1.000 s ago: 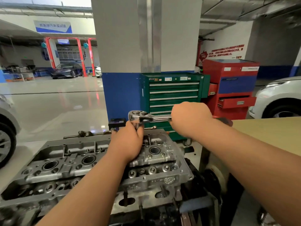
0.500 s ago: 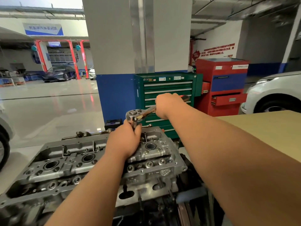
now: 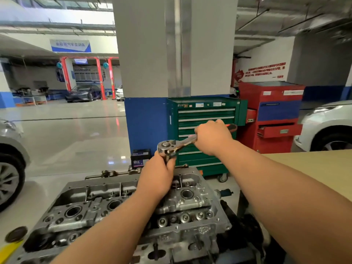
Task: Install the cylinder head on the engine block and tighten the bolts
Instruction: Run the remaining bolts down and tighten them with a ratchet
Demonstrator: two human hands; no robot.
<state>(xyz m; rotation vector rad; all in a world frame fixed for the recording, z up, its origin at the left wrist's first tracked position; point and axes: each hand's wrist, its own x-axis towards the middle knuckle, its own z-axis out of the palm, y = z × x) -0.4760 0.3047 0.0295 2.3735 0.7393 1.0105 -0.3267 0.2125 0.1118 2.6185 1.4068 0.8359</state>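
Cylinder head [image 3: 85,206] sits below me; my left hand [image 3: 158,178] curls round the ratchet [image 3: 167,146] just under its head, my right hand [image 3: 213,137] grips its handle.

left hand [image 3: 158,178] is wrapping its fingers round the stem just under the ratchet [image 3: 171,145] head, forearm rising from lower left | right hand [image 3: 213,138] is gripping the ratchet handle (knuckles facing the camera), arm stretching forward from lower right
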